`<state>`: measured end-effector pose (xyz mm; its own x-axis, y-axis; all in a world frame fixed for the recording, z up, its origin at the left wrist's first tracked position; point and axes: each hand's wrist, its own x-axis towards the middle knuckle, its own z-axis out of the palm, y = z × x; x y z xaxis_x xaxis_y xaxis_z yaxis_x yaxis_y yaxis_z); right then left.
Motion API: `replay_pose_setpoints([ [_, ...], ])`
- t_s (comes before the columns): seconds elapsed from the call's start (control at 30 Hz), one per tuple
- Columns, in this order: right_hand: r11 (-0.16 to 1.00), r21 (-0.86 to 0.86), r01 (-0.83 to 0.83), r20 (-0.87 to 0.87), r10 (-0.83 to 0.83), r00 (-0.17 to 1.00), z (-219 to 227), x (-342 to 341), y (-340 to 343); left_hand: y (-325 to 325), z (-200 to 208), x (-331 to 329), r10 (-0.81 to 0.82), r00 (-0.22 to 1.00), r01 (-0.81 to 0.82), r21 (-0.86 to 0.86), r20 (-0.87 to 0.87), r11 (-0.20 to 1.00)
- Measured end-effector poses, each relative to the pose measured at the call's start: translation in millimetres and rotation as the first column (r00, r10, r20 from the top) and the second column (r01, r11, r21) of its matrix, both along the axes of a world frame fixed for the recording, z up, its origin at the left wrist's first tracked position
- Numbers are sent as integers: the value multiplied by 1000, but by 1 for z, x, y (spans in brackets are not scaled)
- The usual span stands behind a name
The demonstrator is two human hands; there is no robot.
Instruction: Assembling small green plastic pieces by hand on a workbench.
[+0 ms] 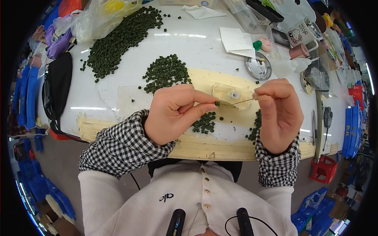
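Observation:
My left hand (173, 110) is closed, with a small dark green piece (217, 104) pinched between thumb and index fingertip. My right hand (280, 112) is closed too; its thumb and fingers grip a thin needle-like rod (243, 101) that points left toward the green piece. Whether the rod's tip touches the piece is too small to tell. Just beyond the rod, a small whitish cylinder (235, 94) stands on a crumpled yellowish pad (222, 89). Below my fingers lies a small heap of similar green pieces (204, 124), and another heap (254, 128) sits partly hidden by my right hand.
A medium pile (167, 72) and a large pile (122, 43) of green pieces spread across the white table (197, 43). At right are a round metal dish (258, 67), white tissues (236, 41), a mug (302, 33) and a thread spool (299, 51). A black bag (59, 86) lies left.

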<state>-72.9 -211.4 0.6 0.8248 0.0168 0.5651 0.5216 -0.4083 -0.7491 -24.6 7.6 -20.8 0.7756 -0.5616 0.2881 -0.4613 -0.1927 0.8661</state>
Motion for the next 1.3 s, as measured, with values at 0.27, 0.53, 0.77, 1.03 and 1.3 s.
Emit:
replay_pose_setpoints([
  [0.27, 971, 8, -241, -175, 238, 955, -9, 1, 9, -1, -1, -1, -67, 997, 65, 42, 41, 997],
  [0.53, 979, 60, -197, -109, 202, 973, -16, 3, 13, -2, 0, -1, -65, 997, 64, 37, 39, 997],
  [0.77, 980, 69, -188, -95, 194, 976, -16, 3, 13, -2, -1, -1, -65, 997, 63, 40, 48, 997],
  [1.03, 987, -71, 143, -46, -146, 988, -15, 9, 7, -1, -1, 0, -47, 998, 47, 20, 39, 999],
  [1.3, 881, -436, 183, 16, -196, 981, -15, 13, 7, 1, 3, -1, -2, 999, 2, 1, 42, 1000],
])
